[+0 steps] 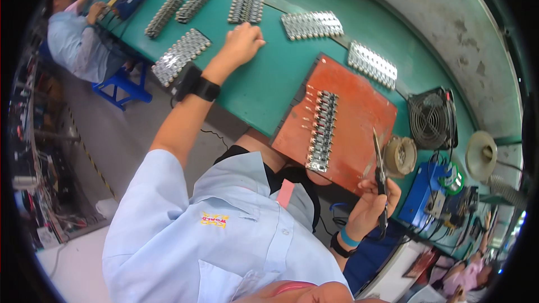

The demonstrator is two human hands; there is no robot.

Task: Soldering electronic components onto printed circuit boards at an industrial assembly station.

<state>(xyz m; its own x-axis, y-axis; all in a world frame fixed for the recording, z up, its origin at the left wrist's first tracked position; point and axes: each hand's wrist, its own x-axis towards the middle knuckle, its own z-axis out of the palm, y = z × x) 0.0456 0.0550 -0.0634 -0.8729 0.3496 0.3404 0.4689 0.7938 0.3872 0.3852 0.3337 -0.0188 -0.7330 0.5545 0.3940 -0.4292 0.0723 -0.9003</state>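
Observation:
My right hand grips a soldering iron by its black handle; the thin tip points away over the right part of a reddish-brown board. On that board lies a row of small metal-and-black electronic parts, with a few small loose pins along its left side. My left hand reaches to the far side of the green table. Its fingers are curled at the near edge of a block of similar metal parts; what they hold, if anything, is hidden.
More blocks of parts stand around the green table. Right of the board are a round tan container, a black fan, a solder spool and a blue box. A co-worker sits at the far left.

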